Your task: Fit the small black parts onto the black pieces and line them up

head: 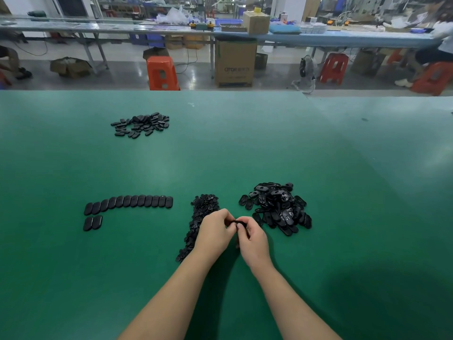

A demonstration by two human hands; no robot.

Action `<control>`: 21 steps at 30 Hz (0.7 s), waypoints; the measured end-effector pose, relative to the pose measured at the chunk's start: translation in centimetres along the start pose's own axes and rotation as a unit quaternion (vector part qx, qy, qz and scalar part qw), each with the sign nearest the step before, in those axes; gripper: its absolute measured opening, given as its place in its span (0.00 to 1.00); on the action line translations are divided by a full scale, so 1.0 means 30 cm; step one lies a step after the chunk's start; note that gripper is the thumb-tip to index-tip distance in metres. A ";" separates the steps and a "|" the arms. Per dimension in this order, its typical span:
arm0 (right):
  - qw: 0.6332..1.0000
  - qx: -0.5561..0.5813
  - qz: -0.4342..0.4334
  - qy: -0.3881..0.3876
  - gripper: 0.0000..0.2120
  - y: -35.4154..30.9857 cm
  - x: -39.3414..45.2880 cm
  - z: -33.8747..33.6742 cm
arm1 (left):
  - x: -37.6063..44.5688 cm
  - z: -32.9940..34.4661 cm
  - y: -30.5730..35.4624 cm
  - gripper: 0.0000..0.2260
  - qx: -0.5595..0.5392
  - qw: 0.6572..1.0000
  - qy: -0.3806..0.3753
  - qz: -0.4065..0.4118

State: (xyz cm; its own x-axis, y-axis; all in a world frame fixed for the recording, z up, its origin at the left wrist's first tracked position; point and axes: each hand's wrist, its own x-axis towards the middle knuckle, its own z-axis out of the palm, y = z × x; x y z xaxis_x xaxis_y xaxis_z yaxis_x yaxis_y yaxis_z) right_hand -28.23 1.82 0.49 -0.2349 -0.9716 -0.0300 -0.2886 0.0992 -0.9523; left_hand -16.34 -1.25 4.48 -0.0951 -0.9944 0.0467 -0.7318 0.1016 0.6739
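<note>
Head view: I see a smooth green mat (pixel 245 148) with wide bare room toward its far edge. Glossy black oval pieces sit in a neat row (pixel 128 204), two more (pixel 92 223) just below its left end. A loose pile of pieces (pixel 277 208) lies right of my hands, a strip of small parts (pixel 199 217) left of them, another heap (pixel 141 124) well apart, far left. My left hand (pixel 215 230) and right hand (pixel 252 239) meet, fingers curled, both pinching one black piece (pixel 237 222) just above the mat.
</note>
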 end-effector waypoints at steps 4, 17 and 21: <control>1.000 0.025 0.004 0.013 0.09 -0.003 -0.003 -0.004 | 0.004 0.009 0.013 0.02 0.009 1.000 -0.004 0.013; 0.999 0.047 0.013 -0.007 0.09 -0.012 -0.006 -0.007 | 0.000 -0.019 -0.006 0.10 0.086 0.986 -0.041 0.139; 0.997 0.081 0.014 0.014 0.08 -0.026 -0.011 -0.005 | -0.004 -0.055 -0.025 0.09 0.129 0.977 0.012 0.167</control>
State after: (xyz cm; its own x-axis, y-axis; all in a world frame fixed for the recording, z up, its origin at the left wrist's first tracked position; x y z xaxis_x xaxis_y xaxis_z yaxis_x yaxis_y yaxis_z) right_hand -28.07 2.09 1.30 -0.2668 -0.9624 -0.0516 -0.1288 0.0887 -0.9877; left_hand -14.66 -1.24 5.19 -0.3442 -0.9047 0.2512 -0.8087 0.4216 0.4102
